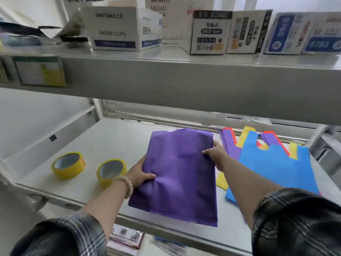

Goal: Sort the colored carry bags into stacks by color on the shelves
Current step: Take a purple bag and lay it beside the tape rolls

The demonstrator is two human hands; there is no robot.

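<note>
A folded purple carry bag [180, 174] lies over the front of the grey lower shelf [114, 143], its near end hanging past the edge. My left hand [140, 172] grips its left edge, thumb on top. My right hand [215, 154] grips its right edge. To the right lies a mixed pile: a blue bag [275, 169] on top, with yellow [243, 137], red [275, 139] and purple [230, 146] bags showing beneath it.
Two yellow tape rolls [68, 165] [110, 170] stand on the lower shelf to the left of the purple bag. The upper shelf [184, 78] overhangs close above and carries several cardboard boxes [121, 28]. Packets lie on a level below the shelf [127, 237].
</note>
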